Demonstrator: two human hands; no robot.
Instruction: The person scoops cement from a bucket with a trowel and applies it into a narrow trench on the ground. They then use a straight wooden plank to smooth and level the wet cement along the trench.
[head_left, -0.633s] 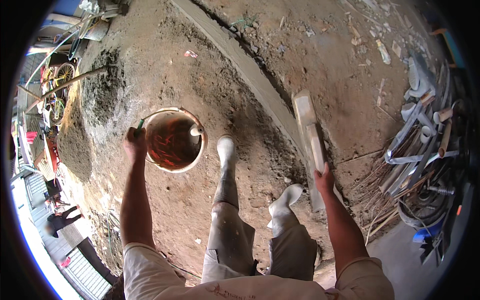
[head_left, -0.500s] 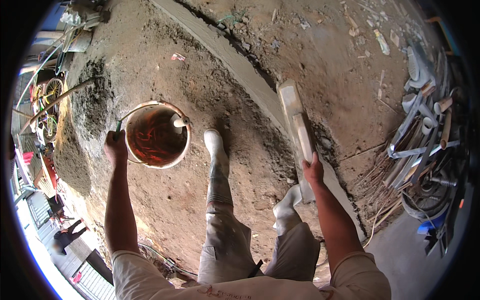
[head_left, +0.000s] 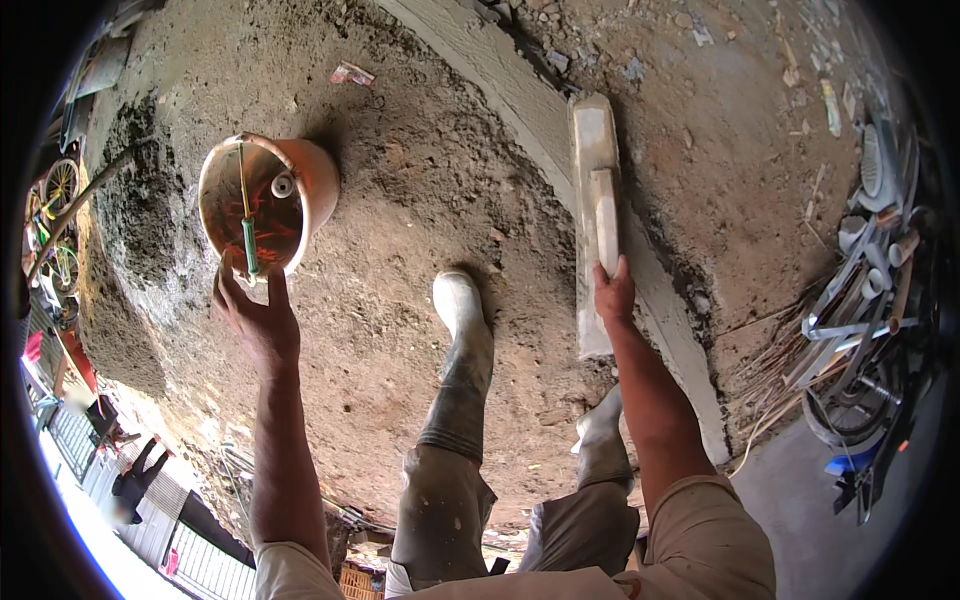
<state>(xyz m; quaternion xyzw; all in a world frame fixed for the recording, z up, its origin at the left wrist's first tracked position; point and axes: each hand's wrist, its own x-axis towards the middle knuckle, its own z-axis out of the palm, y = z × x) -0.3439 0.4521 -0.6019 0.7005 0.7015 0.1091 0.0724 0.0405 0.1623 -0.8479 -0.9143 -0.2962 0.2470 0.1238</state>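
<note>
My left hand (head_left: 262,322) has its fingers apart just below the green grip (head_left: 249,244) on the pale bucket (head_left: 318,190)'s handle. The bucket sits slightly tilted, with reddish material and a white cylindrical piece inside. My right hand (head_left: 614,285) holds a long whitish float (head_left: 590,135) by its raised bar; the float lies along the edge of a strip of grey mortar (head_left: 470,55). My booted feet are on the dirt between bucket and float.
A pile of pipes and scrap (head_left: 865,320) lies at the right. At the left are a dark mound (head_left: 140,230), a pole (head_left: 85,190), bicycles (head_left: 60,195) and, lower down, another person (head_left: 135,480) in dark clothing. Rubble (head_left: 555,55) runs beside the mortar strip.
My left hand has let go of the bucket's handle, and the bucket has shifted left and upward in view, now standing tilted. The float in my right hand has moved forward.
</note>
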